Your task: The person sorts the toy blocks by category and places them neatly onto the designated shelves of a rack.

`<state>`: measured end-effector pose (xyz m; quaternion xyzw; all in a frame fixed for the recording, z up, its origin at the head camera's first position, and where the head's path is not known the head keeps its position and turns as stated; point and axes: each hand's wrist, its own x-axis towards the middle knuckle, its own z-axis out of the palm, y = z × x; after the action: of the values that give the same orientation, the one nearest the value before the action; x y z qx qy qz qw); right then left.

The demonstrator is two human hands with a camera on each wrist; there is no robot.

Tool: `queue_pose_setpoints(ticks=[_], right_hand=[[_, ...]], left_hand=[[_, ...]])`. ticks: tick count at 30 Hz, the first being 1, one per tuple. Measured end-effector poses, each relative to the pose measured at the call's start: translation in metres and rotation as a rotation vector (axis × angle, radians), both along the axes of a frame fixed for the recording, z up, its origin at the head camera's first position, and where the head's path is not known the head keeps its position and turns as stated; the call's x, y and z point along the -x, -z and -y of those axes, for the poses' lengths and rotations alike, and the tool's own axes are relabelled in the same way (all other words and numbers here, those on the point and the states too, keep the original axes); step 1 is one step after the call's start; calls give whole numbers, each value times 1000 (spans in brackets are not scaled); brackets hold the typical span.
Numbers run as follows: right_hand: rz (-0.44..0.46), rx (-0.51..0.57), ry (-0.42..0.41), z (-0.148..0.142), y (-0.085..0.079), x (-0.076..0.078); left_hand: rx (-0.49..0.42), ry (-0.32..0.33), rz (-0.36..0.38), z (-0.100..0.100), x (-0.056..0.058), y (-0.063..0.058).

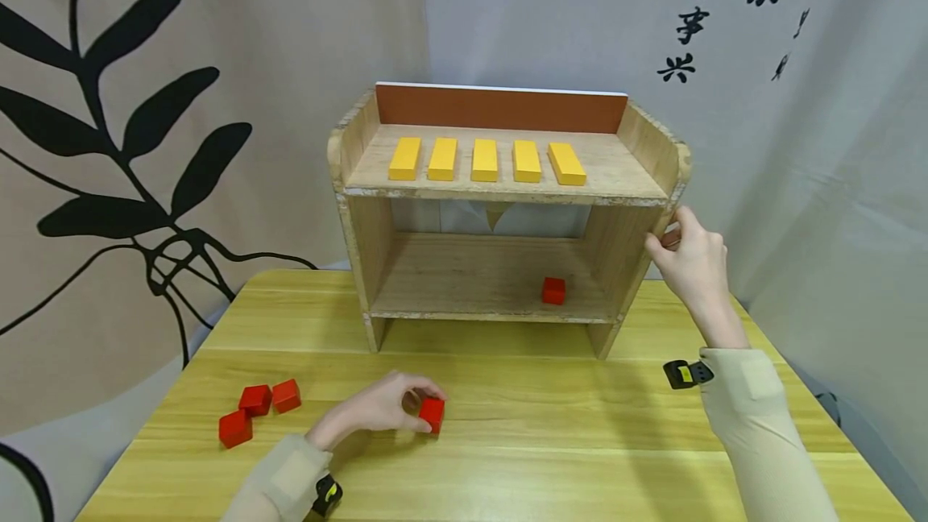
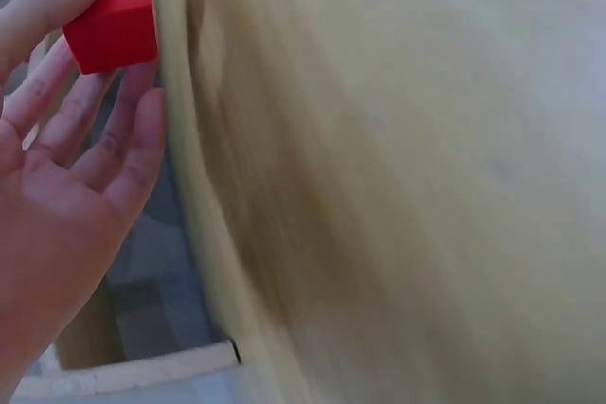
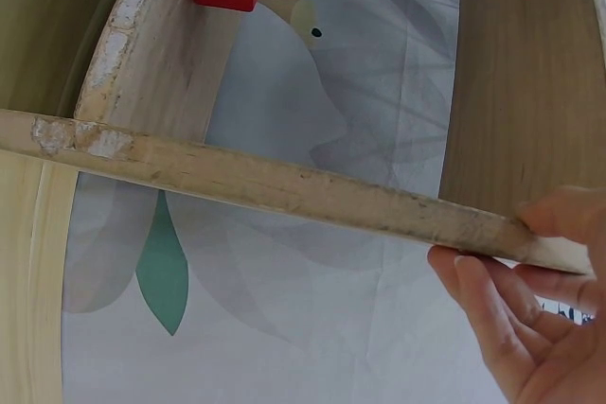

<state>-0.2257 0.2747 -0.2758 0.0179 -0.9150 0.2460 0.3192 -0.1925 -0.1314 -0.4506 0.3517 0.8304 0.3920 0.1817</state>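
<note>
Between thumb and fingers, my left hand (image 1: 391, 405) pinches a red cube (image 1: 432, 415) just above the table in front of the shelf. The left wrist view shows this red block (image 2: 114, 16) at the fingertips of the left hand (image 2: 76, 149). My right hand (image 1: 692, 264) grips the right side panel of the wooden shelf (image 1: 500, 198). In the right wrist view, thumb and fingers of the right hand (image 3: 530, 300) pinch the panel's edge (image 3: 284, 186). Another red cube (image 1: 554, 291) sits on the lower board, toward its right end.
Several yellow blocks (image 1: 484, 160) stand in a row on the upper board. Three red cubes (image 1: 255, 400) lie grouped at the table's left. The wooden table (image 1: 522, 457) stands before a curtain (image 1: 522, 14) printed with leaves and characters.
</note>
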Motion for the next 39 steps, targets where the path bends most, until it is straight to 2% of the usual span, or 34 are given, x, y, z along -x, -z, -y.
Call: queue_pose_setpoints(ticks=[4, 11, 17, 23, 27, 30, 34, 39], right_hand=[[-2, -2, 0, 0, 0, 0], [-2, -2, 2, -1, 1, 1], [-1, -1, -4, 0, 2, 0], [-6, -2, 2, 0, 1, 1], [4, -3, 1, 1, 1, 0], [11, -4, 0, 1, 0, -1], [5, -6, 1, 1, 0, -1], [-1, -8, 1, 0, 1, -1]], left_hand=[[-20, -11, -44, -9, 5, -3], [-53, -58, -179, -30, 11, -16], [-90, -126, -286, -47, 19, -24], [-186, -216, -331, -63, 28, -30], [-242, -296, -401, -73, 34, -33], [-281, -333, -455, -80, 38, -35], [-328, -363, -491, -90, 43, -41], [-342, -394, -504, -100, 48, -44]])
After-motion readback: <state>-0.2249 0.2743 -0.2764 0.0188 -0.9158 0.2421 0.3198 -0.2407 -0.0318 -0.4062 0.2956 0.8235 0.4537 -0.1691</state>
